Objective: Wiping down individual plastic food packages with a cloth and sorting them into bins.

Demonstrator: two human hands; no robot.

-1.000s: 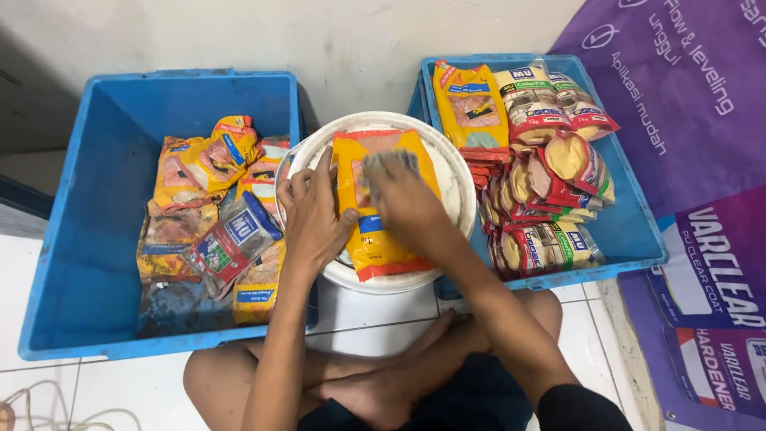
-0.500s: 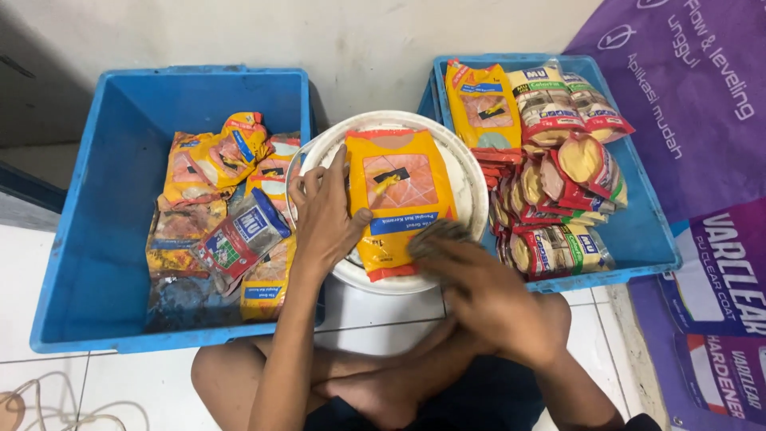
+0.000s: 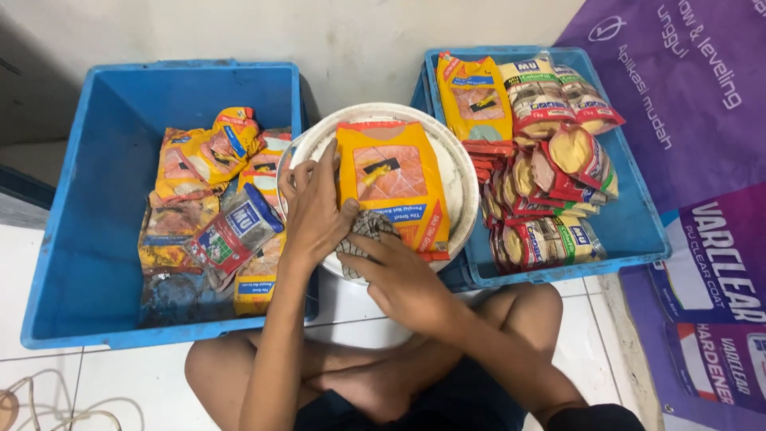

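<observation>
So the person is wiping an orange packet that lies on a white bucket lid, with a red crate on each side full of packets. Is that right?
Not quite: the head view shows the crates are blue, not red. The left crate and right crate both hold packets. The rest stands: the orange packet lies on the white lid, the left hand steadies it and the right hand presses a cloth.

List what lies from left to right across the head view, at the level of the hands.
Left blue crate → dusty packets → left hand → yellow packet on the white bucket lid → stacked packets → right blue crate → purple banner.
</observation>
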